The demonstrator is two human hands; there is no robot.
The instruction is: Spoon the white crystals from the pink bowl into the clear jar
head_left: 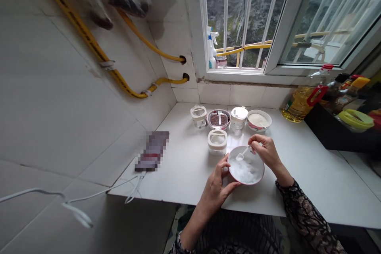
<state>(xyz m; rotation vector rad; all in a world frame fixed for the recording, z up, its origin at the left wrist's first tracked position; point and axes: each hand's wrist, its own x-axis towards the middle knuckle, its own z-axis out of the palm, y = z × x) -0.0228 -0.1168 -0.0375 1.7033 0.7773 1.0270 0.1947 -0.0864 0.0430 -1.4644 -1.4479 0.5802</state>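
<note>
My left hand [219, 182] grips the left rim of a white bowl [259, 172], tilting it toward me over the counter. White grainy stuff [247, 171] lies inside. Between the fingers of my right hand [263, 151] is the handle of a small white spoon [240, 157], its scoop just above the white stuff. Behind the bowl stands a lidded clear jar [217, 143]. Farther back are another clear jar [198, 116], a tub of dark reddish-brown contents [218, 120] with a white spoon on top, a third jar [238, 117] and a flowered bowl of white grains [258, 120].
A pixelated phone-like object [152, 151] with a white cable [135, 188] lies at the left. At the right, an oil bottle [297, 101] stands beside a black box [320, 127] of bottles. The counter [184, 178] meets a tiled wall and a barred window. Yellow pipes [119, 79] run along the wall.
</note>
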